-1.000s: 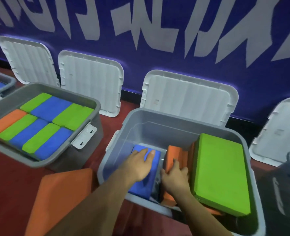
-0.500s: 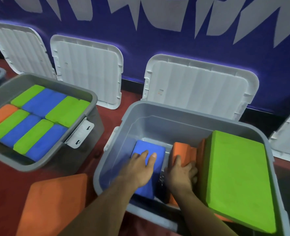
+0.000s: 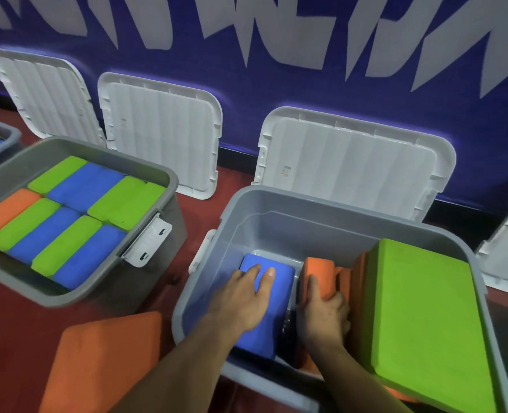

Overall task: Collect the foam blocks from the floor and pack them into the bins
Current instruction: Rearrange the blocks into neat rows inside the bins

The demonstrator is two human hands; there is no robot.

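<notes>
The grey plastic bin at left (image 3: 163, 186) looks packed full. The nearer grey bin (image 3: 306, 201) is barely started, and an orange foam slab (image 3: 103, 362) waits on the floor. Inside, the left hand (image 3: 244, 302) lies flat, fingers straight, on a blue rectangular foam block (image 3: 273, 272) whose long axis points wallward. The right hand (image 3: 324, 317) curls round an orange foam block (image 3: 318, 269).

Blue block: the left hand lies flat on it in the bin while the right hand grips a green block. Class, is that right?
No. The head view shows the right hand gripping an orange block, not a green one. The left hand does lie flat on the blue block in the bin.
</notes>
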